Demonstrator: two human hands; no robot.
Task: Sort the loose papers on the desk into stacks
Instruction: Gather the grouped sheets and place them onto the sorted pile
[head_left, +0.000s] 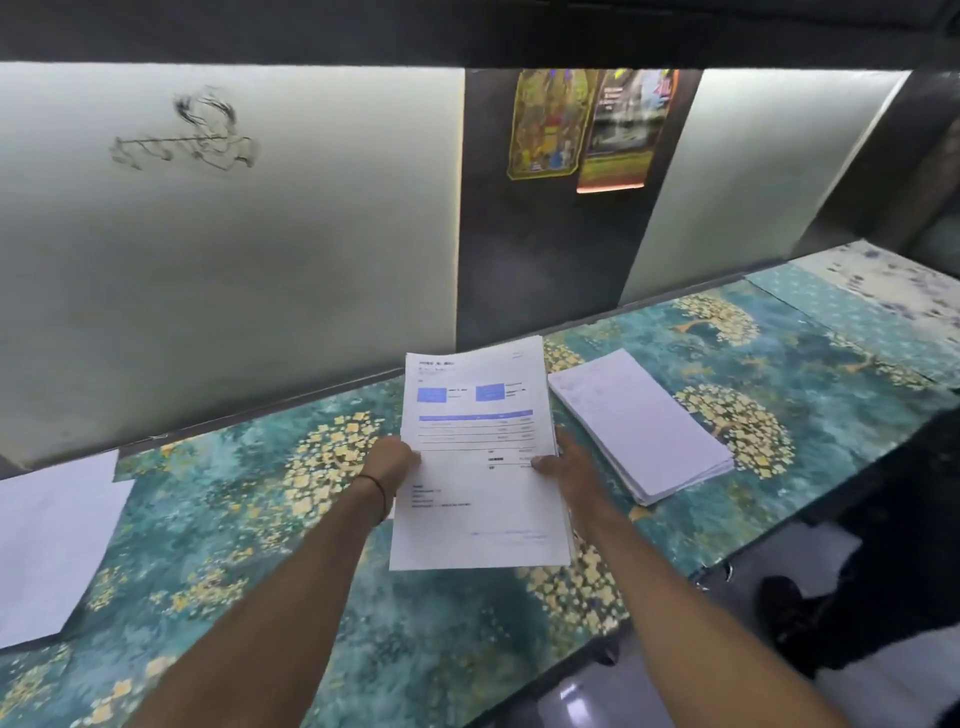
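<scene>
Head camera view, looking down along two bare forearms to a desk (249, 530) covered in a teal sheet patterned with golden trees.

At the centre is a sheaf of printed forms (478, 467), printed side up, with blue boxes and a blue table line on the top page. The left hand (390, 464) grips its left edge with fingers curled around the paper. The right hand (569, 465) grips its right edge, thumb pressed on the top page. A thin black band (380, 493) circles the left wrist. Whether the sheaf rests on the desk or is held just above it cannot be told.

The sheaf's long axis runs from the person toward the wall panel (234, 249) behind the desk. Its header end points away from the person and leans slightly to the right, so the text reads upright for the person.

Just to the right of the sheaf lies a thick white stack (644, 426), angled so that its far end leans left. Well to the left of the sheaf, a few loose sheets (52, 540) lie flat at the picture's edge. Above and beyond the sheaf, two colourful posters (587, 130) hang on a dark strip of wall.

Judged from this, the sorting is mid-way — the person appears to be squaring up or checking one batch. The next move likely calls for choosing a spot for it and lowering the sheaf flat with both hands, edges aligned, so no pages slide off.
</scene>
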